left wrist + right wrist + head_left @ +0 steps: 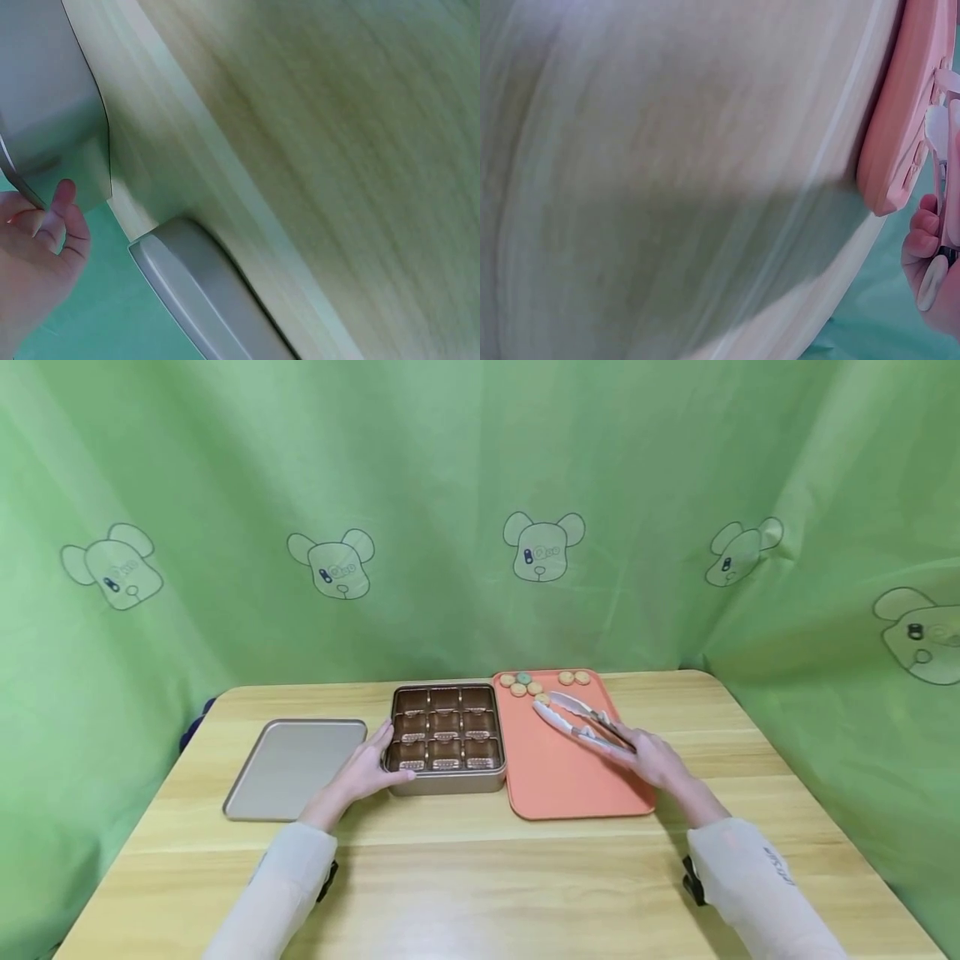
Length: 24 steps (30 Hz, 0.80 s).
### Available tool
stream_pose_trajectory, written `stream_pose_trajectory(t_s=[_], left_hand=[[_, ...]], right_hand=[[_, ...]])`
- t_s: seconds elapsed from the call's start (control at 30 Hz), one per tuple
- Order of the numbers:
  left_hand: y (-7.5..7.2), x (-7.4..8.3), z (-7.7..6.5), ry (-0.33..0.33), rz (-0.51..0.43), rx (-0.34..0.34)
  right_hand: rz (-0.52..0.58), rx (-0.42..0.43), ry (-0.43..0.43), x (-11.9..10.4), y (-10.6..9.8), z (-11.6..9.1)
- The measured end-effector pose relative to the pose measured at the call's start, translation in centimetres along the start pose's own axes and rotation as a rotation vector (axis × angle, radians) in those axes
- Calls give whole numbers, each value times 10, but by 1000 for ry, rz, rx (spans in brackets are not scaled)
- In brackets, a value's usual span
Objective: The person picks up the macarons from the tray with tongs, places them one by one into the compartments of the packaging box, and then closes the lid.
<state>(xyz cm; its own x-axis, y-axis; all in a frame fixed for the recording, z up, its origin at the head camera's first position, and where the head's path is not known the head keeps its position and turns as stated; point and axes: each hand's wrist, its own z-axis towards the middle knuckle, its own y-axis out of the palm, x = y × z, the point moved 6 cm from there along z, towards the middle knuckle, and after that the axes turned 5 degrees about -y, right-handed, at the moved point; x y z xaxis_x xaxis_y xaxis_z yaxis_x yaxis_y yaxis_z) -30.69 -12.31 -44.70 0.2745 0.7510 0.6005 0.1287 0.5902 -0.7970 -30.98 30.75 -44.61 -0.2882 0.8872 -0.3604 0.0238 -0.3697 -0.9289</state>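
A square metal tin (448,785) stands at mid-table with a brown plastic insert (444,724) of several compartments. My left hand (367,768) rests against its near left corner, fingers along the left wall and thumb over the front rim. In the left wrist view the fingers touch the tin's wall (56,97). My right hand (654,760) grips a pair of tongs (592,737) by the handles, over a coral tray (555,785). The tongs' pale tips are spread apart, close to a small round yellowish cookie (542,699).
More small cookies (518,690) lie at the tray's far left, with one green cookie (523,677) among them. Two cookies (573,677) sit near its far right corner. A flat metal lid (303,768) lies left of the tin. A green curtain (442,627) hangs behind the table.
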Motion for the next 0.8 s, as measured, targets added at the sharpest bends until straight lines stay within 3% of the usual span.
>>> stream_pose_trajectory(t_s=[0.33, 0.8], left_hand=[[0, 0, 1, -9, 0, -11], [-3, 2, 2, -44, -16, -34]], right_hand=[[-4, 15, -5, 2, 0, -1], [29, 86, -81, 2, -19, -14]])
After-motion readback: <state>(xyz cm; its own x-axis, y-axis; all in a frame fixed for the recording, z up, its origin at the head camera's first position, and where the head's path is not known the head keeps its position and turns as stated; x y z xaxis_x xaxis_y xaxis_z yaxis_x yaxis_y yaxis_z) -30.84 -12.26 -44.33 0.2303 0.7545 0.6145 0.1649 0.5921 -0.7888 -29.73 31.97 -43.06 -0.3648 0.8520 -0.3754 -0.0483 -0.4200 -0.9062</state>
